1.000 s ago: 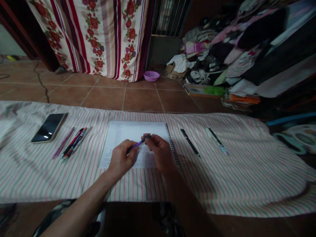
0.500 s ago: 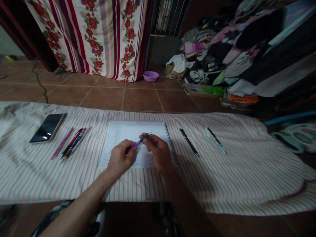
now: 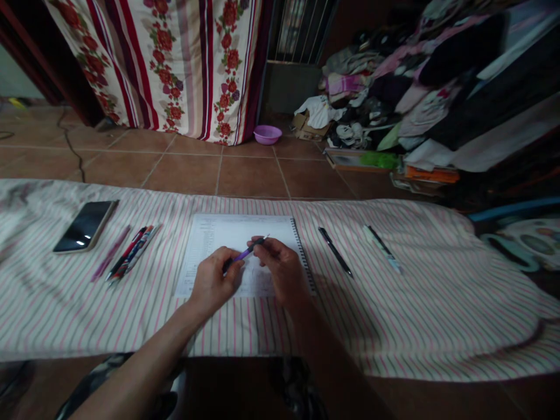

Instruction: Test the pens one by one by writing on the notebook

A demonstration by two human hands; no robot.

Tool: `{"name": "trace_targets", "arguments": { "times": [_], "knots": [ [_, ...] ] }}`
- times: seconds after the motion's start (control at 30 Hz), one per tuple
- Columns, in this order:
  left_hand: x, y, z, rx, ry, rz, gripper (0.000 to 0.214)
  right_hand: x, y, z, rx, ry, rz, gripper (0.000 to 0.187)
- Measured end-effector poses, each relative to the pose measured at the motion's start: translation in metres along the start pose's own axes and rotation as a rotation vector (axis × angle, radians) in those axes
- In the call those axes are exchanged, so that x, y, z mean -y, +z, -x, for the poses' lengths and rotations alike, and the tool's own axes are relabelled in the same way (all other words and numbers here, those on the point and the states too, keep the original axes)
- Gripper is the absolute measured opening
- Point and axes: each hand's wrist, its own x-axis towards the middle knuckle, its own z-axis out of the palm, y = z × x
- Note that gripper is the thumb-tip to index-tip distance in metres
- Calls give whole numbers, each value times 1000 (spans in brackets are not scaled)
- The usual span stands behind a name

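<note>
Both hands hold a purple pen (image 3: 243, 255) over a spiral-bound notebook (image 3: 238, 234) that lies open on a striped cloth (image 3: 437, 291). My left hand (image 3: 213, 284) grips the pen's lower, dark end with closed fingers. My right hand (image 3: 282, 269) pinches the upper end near the tip. The pen slants up to the right, above the printed page.
Left of the notebook lie several pens (image 3: 131, 252) and a dark phone (image 3: 85, 226). To its right lie a black pen (image 3: 335, 252) and a white pen (image 3: 384, 249). Beyond the cloth are floor tiles, a purple bowl (image 3: 267, 134), a floral curtain (image 3: 175, 64) and heaped clothes (image 3: 406, 87).
The hands and the pen have shifted very slightly up and left in the picture; the grip is the same.
</note>
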Motion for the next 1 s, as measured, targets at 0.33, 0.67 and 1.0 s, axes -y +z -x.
{"name": "trace_targets", "arguments": {
  "times": [0.33, 0.67, 1.0],
  "knots": [
    [-3, 0, 1, 7, -21, -22, 10, -6, 1, -2, -35, -45, 40, 18],
    [-1, 0, 1, 27, -44, 11, 9, -5, 0, -1, -17, -17, 12, 23],
    [8, -9, -2, -28, -111, 60, 16, -9, 4, -1, -7, -15, 118, 30]
  ]
}}
